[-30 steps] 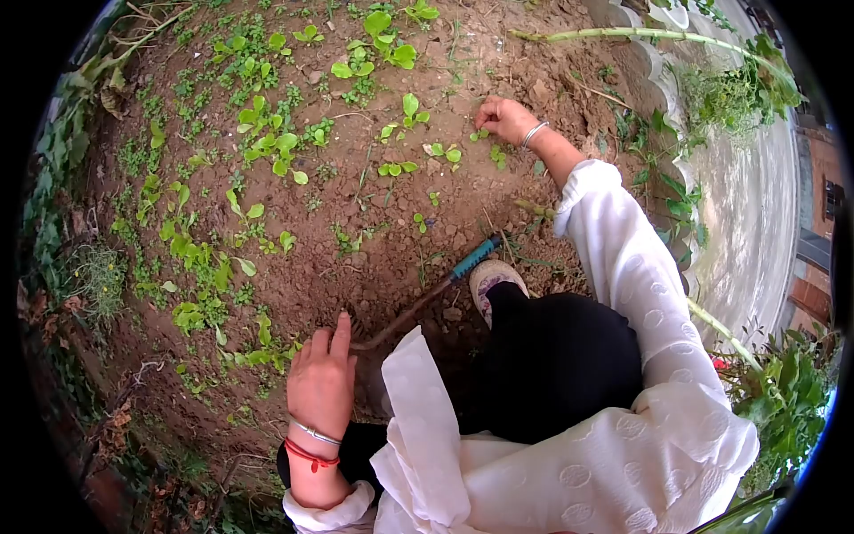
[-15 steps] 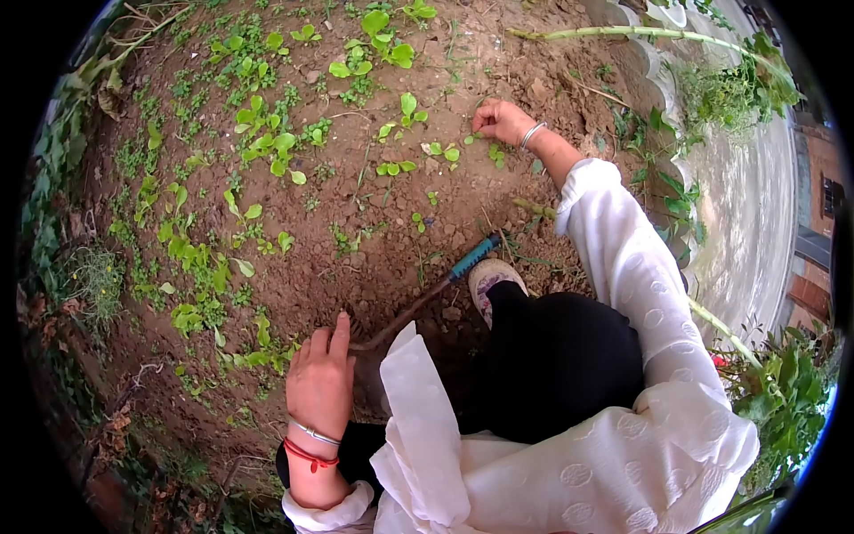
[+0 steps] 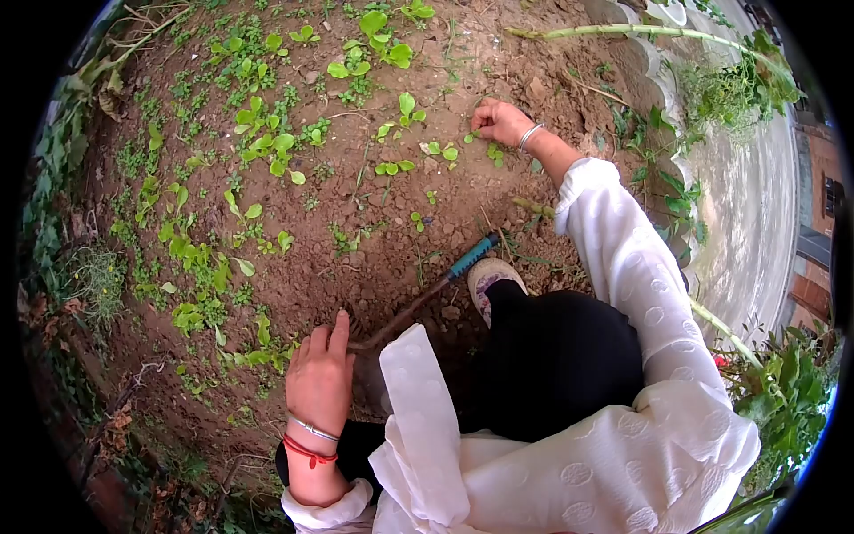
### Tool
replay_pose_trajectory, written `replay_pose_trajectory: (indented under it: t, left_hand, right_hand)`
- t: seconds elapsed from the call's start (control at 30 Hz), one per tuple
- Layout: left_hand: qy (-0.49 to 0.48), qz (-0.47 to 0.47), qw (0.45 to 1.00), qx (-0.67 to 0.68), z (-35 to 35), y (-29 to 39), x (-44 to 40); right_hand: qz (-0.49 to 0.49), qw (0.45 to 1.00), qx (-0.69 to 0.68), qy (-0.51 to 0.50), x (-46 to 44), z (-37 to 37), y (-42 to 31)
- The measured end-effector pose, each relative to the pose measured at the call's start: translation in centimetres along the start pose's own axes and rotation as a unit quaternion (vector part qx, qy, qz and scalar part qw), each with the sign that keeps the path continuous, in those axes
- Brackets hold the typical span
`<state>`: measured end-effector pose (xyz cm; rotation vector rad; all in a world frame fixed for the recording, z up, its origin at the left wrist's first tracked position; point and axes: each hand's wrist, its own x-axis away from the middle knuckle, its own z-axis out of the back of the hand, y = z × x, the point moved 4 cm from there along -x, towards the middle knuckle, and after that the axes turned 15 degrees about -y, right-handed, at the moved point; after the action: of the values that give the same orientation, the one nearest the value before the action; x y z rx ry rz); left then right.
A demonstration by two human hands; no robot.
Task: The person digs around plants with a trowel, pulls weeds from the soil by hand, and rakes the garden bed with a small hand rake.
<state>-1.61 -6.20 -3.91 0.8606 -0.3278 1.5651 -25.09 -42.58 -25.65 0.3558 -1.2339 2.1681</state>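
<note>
My right hand is down at the soil in the upper middle, its fingers pinched together on a small green seedling whose leaf shows at the fingertips. Just beside that hand stands another little seedling. My left hand hangs palm down at the lower left, fingers stretched out and holding nothing visible. Near it lies a hand tool with a blue grip and a rusty metal shaft. The tool's far end is hidden behind my left hand and the white cloth.
Leafy seedlings and small weeds grow over the brown soil. My shoe rests beside the blue grip. A scalloped border, a thick pale stem and concrete paving lie to the right.
Almost nothing differs. The leaf at my right fingertips has shifted very slightly upward; my left hand and the tool stay where they were.
</note>
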Motion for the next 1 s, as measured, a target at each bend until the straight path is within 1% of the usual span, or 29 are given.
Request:
replay_pose_trajectory:
  t: [0.17,0.37,0.4,0.47,0.5,0.57,0.6,0.63,0.67,0.7,0.73,0.77,0.8,0.83,0.87,0.9,0.97,1.0]
  left_hand:
    - [0.003,0.001,1.0,0.0,0.0,-0.1,0.0]
    - [0.004,0.004,1.0,-0.014,-0.1,-0.1,0.1]
    - [0.005,0.004,1.0,-0.014,-0.1,-0.2,0.2]
    - [0.002,0.008,1.0,-0.009,0.0,-0.2,0.2]
    - [-0.002,0.012,1.0,-0.003,0.1,-0.1,0.2]
    - [-0.006,0.019,1.0,0.0,0.4,-0.1,0.4]
    - [-0.006,0.021,1.0,-0.002,0.5,-0.1,0.5]
    - [-0.008,0.021,1.0,-0.004,0.5,-0.1,0.7]
    - [0.001,0.014,1.0,-0.004,0.6,0.0,0.9]
    - [0.012,0.008,1.0,-0.004,0.8,0.1,1.1]
    - [0.025,0.003,1.0,-0.004,1.1,0.2,1.2]
    - [0.03,-0.002,1.0,-0.005,1.3,0.4,1.4]
    - [0.034,-0.005,0.999,-0.006,1.6,0.5,1.5]
    - [0.038,-0.007,0.999,-0.008,1.7,0.5,1.6]
    - [0.037,-0.008,0.999,-0.006,1.7,0.5,1.6]
    - [0.035,-0.009,0.999,-0.005,1.7,0.6,1.6]
    - [0.031,-0.009,0.999,-0.006,1.5,0.4,1.5]
    - [0.03,-0.007,0.999,-0.007,1.2,0.2,1.4]
  right_hand:
    - [0.012,1.0,0.015,0.014,0.0,0.1,0.0]
    - [0.061,0.996,0.017,0.057,-0.1,0.2,0.8]
    - [0.02,0.996,-0.075,0.055,-0.2,0.3,1.5]
    - [-0.064,0.964,-0.254,0.048,0.1,0.4,2.1]
    - [-0.101,0.949,-0.289,0.071,0.7,1.2,2.4]
    - [-0.121,0.921,-0.342,0.144,2.6,4.2,2.1]
    - [-0.199,0.941,-0.24,0.133,3.7,6.0,1.9]
    - [-0.277,0.944,-0.134,0.119,5.2,7.4,1.8]
    - [-0.236,0.961,0.112,0.088,6.0,8.0,1.4]
    - [-0.261,0.951,0.165,-0.013,7.3,7.3,2.0]
    - [-0.282,0.928,0.215,-0.113,9.2,6.2,1.6]
    - [-0.268,0.92,0.209,-0.196,10.7,4.6,1.6]
    - [-0.316,0.891,0.187,-0.268,12.2,2.7,2.5]
    - [-0.366,0.873,0.134,-0.292,13.3,0.9,4.5]
    - [-0.368,0.874,0.115,-0.296,14.2,-1.0,6.5]
    - [-0.348,0.877,0.147,-0.297,14.7,-1.5,4.9]
    - [-0.303,0.908,0.214,-0.195,15.2,-2.6,4.2]
    - [-0.324,0.905,0.206,-0.184,15.3,-2.6,4.4]
